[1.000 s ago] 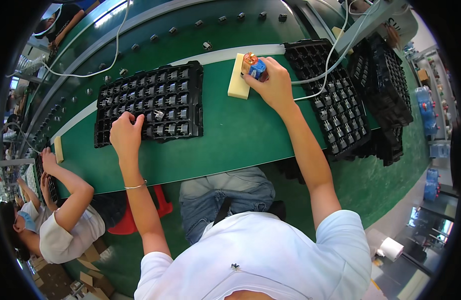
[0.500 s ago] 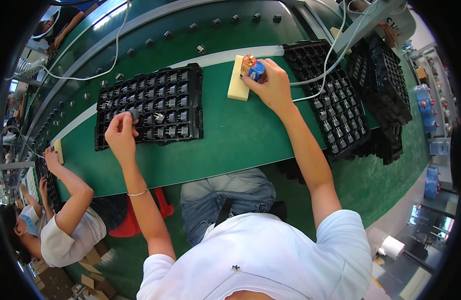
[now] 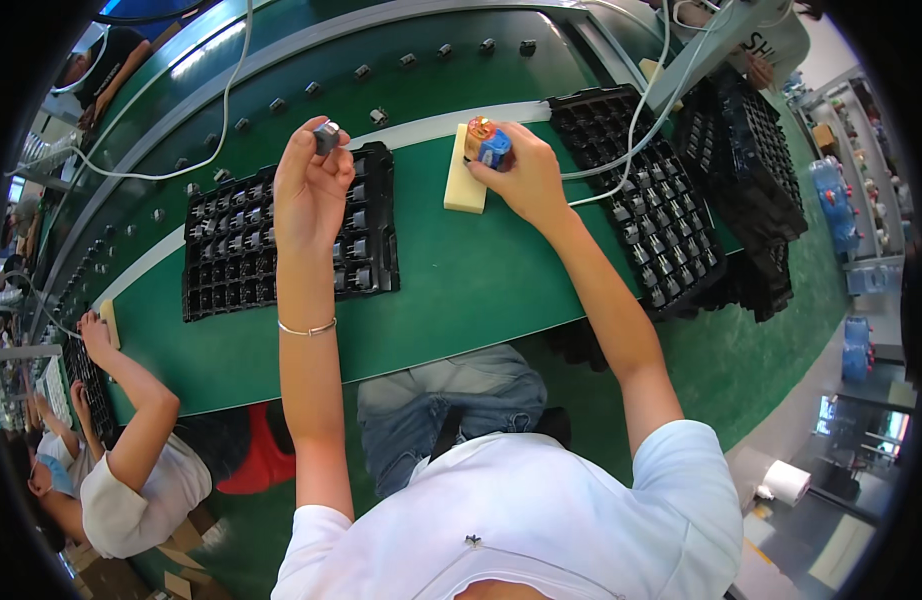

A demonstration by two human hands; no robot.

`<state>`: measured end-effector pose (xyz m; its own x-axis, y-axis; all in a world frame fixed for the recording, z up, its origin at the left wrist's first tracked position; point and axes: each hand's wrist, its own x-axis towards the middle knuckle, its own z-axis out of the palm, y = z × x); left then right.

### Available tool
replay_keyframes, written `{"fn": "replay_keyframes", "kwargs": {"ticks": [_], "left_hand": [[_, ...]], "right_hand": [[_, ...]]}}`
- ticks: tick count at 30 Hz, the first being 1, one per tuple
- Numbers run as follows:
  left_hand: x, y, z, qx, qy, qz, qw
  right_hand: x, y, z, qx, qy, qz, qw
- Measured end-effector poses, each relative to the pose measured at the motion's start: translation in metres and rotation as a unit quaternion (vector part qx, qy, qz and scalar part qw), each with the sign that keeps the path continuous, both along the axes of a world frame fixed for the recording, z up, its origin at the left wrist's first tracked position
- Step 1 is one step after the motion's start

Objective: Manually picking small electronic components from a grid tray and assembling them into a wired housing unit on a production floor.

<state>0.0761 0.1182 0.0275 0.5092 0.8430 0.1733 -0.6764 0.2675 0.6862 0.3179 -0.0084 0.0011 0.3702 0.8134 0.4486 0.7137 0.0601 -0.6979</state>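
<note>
"The small grey boxy part with a shiny end is up high. How do we hold it?"

"We pinch it between the thumb and fingers of our left hand, maybe so most of it stays uncovered and easy to see. It sits right at the tips, beyond our palm."

"What is below that hand?"

"A black plastic tray with rows of pockets, flat on our smooth green table. The pockets seem to keep the parts inside apart and in tidy lines."

"And our right hand?"

"It grips a little blue and orange thing with a coppery top, by a pale yellow block. Perhaps the block is a soft rest. We can't tell if they touch."

"What do we see farther off?"

"Past the white strip, a row of small loose parts, each with space around it."
</note>
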Motion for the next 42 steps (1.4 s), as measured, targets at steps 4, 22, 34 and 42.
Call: {"fn": "replay_keyframes", "kwargs": {"ticks": [4, 22, 34, 42], "left_hand": [[0.013, -0.003, -0.01, -0.035, 0.025, 0.023, 0.999], [0.018, -0.018, -0.025, 0.038, 0.143, 0.036, 0.988], [0.026, -0.044, -0.006, 0.137, 0.198, 0.002, 0.971], [0.026, -0.052, -0.001, 0.217, 0.254, 0.023, 0.942]], "right_hand": [[0.011, 0.035, -0.001, -0.082, -0.014, 0.019, 0.996], [0.049, 0.153, 0.0, -0.076, -0.069, 0.033, 0.994], [-0.027, 0.032, 0.032, -0.102, 0.556, 0.269, 0.78], [-0.013, 0.028, 0.021, -0.17, 0.582, 0.329, 0.724]]}}
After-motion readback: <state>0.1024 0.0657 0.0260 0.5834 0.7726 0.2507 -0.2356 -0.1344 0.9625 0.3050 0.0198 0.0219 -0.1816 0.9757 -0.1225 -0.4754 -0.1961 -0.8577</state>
